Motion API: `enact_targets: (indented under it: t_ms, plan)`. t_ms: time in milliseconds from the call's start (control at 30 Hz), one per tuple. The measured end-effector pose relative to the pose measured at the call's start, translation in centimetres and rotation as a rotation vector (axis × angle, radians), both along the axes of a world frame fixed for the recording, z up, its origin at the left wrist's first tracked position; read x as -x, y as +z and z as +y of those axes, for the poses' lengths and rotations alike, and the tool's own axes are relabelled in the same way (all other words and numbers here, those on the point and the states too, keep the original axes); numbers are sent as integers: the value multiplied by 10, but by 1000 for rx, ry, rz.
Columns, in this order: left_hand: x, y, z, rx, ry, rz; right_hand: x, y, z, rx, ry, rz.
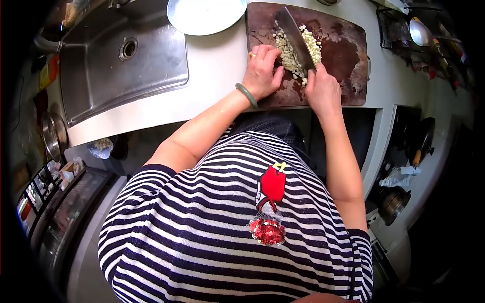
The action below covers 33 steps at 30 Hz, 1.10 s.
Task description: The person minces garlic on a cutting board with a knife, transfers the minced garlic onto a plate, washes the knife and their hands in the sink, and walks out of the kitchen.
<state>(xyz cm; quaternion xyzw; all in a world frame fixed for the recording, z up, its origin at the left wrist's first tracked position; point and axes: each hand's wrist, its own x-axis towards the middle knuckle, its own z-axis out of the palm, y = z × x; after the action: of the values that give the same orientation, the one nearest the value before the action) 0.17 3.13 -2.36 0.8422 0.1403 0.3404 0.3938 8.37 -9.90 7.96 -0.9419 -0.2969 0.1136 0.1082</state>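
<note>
My right hand (324, 93) is closed around the handle of a kitchen knife (294, 36), whose wide blade points away from me and slightly left. The blade stands amid finely chopped pale pieces (287, 53) that look like garlic, with bits on both sides of it. Under them is a dark brown, wet-patched cutting board (346, 50). My left hand (262, 73), with a ring and a green bangle (246, 95) on the wrist, rests at the board's left edge beside the pieces. Its fingers are slightly bent and its thumb stands apart, with nothing held.
A pale round plate (206, 19) sits left of the board, near the steel sink (166, 63). On the right, a dark rack (391, 30) and a ladle (420, 33) stand on the counter. Lower right are a lidded black pan (422, 139) and a pot (394, 204).
</note>
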Motion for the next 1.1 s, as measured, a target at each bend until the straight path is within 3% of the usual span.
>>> enact_targets:
  t_ms: [1100]
  plan:
    - [-1,-2,11,161,141,-38,13,7,3,-3,28,32]
